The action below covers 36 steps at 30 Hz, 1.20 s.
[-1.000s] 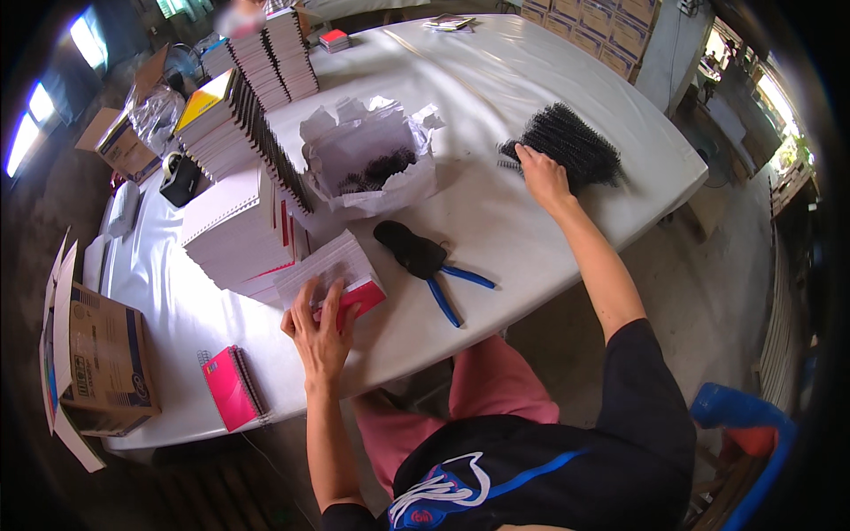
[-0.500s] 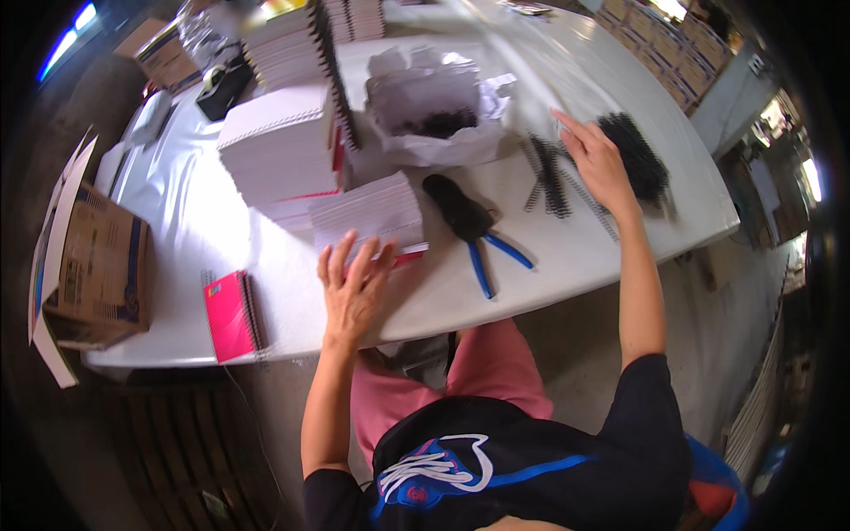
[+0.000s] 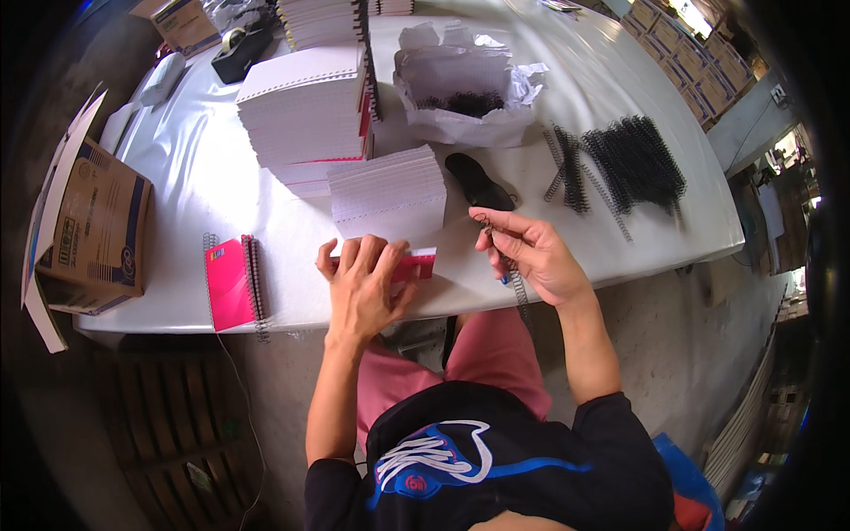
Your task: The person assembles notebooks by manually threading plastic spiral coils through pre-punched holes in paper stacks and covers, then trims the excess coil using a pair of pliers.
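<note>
Viewing the bench through the head camera, I log a glossy white table cover (image 3: 190,226), its sheen broken by creases. Right hand (image 3: 531,257): thumb and fingers pinched narrow on a black spiral coil (image 3: 520,288), which dangles near the front edge. Left hand (image 3: 365,281): fingers bent and somewhat spread on a red-covered booklet (image 3: 423,265) at that same edge; I cannot tell how firmly it grips. Directly behind stands a punched paper stack (image 3: 390,190), with a taller paper stack (image 3: 297,106) to its left. Farther right: a paper-lined box (image 3: 469,128) containing coils, then a black coil heap (image 3: 633,164). A pink notebook (image 3: 232,285) and an open carton (image 3: 93,230) occupy the left end. Room: stacked cartons (image 3: 686,57) at far right, concrete floor (image 3: 660,354), slatted pallet (image 3: 181,434) below left.
</note>
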Tool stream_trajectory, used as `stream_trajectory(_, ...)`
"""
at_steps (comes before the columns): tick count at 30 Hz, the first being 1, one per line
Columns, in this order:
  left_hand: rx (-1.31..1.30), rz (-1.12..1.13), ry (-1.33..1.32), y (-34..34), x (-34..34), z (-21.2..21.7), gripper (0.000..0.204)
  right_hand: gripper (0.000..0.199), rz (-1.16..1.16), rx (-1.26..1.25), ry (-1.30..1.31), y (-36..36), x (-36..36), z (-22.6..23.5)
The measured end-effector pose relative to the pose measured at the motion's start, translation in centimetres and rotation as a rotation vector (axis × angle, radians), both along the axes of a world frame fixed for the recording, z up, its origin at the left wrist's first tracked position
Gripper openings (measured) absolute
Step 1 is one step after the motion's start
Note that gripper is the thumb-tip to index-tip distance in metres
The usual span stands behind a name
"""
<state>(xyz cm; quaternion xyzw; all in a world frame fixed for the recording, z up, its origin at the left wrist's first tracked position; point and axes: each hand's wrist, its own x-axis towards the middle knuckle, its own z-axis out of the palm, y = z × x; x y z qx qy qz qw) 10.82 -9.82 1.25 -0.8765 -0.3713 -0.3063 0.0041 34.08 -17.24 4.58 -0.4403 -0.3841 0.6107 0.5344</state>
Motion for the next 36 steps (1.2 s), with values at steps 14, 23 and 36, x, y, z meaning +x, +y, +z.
stream_trajectory(14, 0.092, 0.33, -0.326, -1.9, 3.2, -3.2, 0.047, 0.021, -0.119, 0.306, -0.79, 1.0, -2.2, -0.5)
stream_trajectory(23, 0.145, 0.29, -0.379, 0.4, 5.6, -1.1, 0.062, 0.021, -0.26, 0.199, -0.699, 1.9, -1.8, -0.1)
stream_trajectory(36, 0.196, 0.213, -0.361, 0.4, 4.7, -4.9, 0.058, 0.019, -0.27, 0.481, -1.036, 3.0, -3.6, -0.7)
